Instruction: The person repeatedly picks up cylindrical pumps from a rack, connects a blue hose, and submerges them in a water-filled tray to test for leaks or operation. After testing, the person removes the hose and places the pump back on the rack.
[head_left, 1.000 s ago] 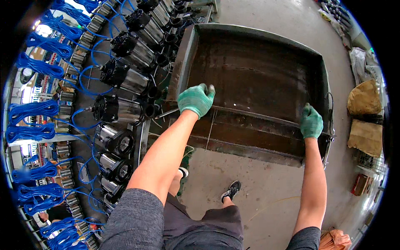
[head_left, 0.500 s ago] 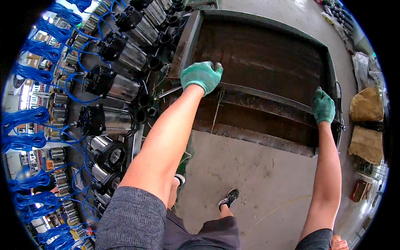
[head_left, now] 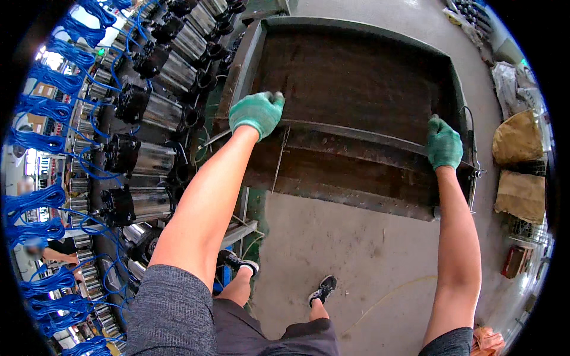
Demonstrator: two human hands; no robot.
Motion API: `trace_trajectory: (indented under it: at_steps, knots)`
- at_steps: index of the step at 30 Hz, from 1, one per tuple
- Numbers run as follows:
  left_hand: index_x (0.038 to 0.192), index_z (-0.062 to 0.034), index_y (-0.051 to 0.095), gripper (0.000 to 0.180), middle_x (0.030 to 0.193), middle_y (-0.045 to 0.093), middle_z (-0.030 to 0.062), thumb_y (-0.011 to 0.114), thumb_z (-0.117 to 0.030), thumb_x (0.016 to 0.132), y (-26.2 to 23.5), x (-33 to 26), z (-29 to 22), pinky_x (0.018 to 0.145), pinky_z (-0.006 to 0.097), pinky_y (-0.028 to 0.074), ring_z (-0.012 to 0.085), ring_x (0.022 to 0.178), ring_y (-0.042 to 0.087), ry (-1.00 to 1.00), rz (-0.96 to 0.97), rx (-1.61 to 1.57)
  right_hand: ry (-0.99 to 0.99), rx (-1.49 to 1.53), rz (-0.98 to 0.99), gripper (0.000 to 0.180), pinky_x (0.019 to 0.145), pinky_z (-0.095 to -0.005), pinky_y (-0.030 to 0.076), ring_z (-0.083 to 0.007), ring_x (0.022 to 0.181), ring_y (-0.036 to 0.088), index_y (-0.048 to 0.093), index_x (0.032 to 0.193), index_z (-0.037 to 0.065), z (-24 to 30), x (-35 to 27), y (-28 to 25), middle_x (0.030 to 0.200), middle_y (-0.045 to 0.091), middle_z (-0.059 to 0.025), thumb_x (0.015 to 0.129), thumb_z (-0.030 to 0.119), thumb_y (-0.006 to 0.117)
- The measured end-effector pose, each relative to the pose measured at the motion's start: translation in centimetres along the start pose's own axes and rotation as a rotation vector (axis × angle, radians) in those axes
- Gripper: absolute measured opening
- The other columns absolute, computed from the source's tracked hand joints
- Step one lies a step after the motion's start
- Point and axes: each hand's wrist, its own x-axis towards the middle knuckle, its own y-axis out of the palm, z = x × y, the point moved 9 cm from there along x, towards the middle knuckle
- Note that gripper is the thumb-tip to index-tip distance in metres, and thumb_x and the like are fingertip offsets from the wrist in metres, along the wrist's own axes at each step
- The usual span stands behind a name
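Note:
A large, shallow, dark metal tray [head_left: 356,77] with raised edges and a lower ledge stretches out in front of me; what supports it is hidden. My left hand [head_left: 256,114], in a green knit glove, is closed over the near left part of its rim. Farther right, my right hand [head_left: 444,142] in a matching glove is closed at the near right part, beside the tray's side wall. The gloves hide how the fingers wrap round the metal. A thin rod or wire [head_left: 280,159] hangs across the ledge between my hands.
Steel-bodied pumps [head_left: 157,157] with black ends line the left, close to my left arm, with coiled blue cables [head_left: 44,107] beyond. Brown sacks [head_left: 519,194] lie at the right. Grey floor [head_left: 344,243] shows around my feet. Another person's arm [head_left: 59,256] appears at far left.
The pumps beside me now appear lower in view, while the tray stays under my hands. Both hands and the tray have shifted left in view. My left shoe shows more fully.

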Motion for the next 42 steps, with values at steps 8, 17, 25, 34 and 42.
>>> trace_trajectory:
  at_steps: [8,17,25,34,42]
  knots:
    - [0.127,-0.0167,0.073,0.058,0.120,0.073,0.0169,0.040,-0.059,0.103,-0.3,-0.8,-0.6,0.097,0.051,0.052,0.0389,0.115,0.067,-0.033,0.009,0.011,-0.041,0.035,-0.016,0.052,0.078,-0.0561,0.055,-0.0456,0.089,0.069,0.075,0.092,0.016,0.4,-0.7,-1.0,0.094,0.073,-0.0202,0.104,0.055,0.043]
    - [0.103,-0.0151,0.076,0.052,0.101,0.075,0.0185,0.043,-0.055,0.103,-0.9,-0.8,-0.1,0.087,0.052,0.055,0.0417,0.099,0.070,0.018,-0.205,0.010,-0.064,0.085,0.020,0.049,0.077,-0.0550,0.055,-0.0452,0.088,0.069,0.075,0.092,0.014,1.4,-0.9,-1.5,0.093,0.073,-0.0193,0.105,0.050,0.044]
    - [0.096,-0.0147,0.075,0.043,0.094,0.074,0.0182,0.049,-0.048,0.102,-1.0,-0.4,-0.4,0.081,0.053,0.055,0.0422,0.092,0.069,0.072,-0.133,-0.093,-0.116,0.085,0.004,0.041,0.074,-0.0565,0.053,-0.0457,0.084,0.068,0.072,0.088,0.011,1.6,-0.8,-1.5,0.089,0.072,-0.0201,0.102,0.044,0.051]
    - [0.077,-0.0126,0.069,0.035,0.077,0.072,0.0156,0.057,-0.039,0.096,-2.2,-0.7,-0.7,0.066,0.053,0.055,0.0394,0.074,0.069,0.168,-0.215,-0.188,-0.082,0.065,-0.047,0.030,0.075,-0.0527,0.053,-0.0420,0.088,0.067,0.067,0.093,0.009,1.3,-0.6,-1.9,0.096,0.070,-0.0170,0.101,0.035,0.054]
    - [0.089,-0.0134,0.072,0.039,0.093,0.075,0.0141,0.048,-0.043,0.099,-1.2,-0.1,-0.7,0.077,0.053,0.057,0.0369,0.087,0.072,0.138,0.019,-0.195,-0.021,-0.033,0.102,0.034,0.078,-0.0534,0.052,-0.0433,0.092,0.066,0.068,0.095,0.008,0.7,-0.3,-0.5,0.098,0.070,-0.0184,0.100,0.038,0.052]
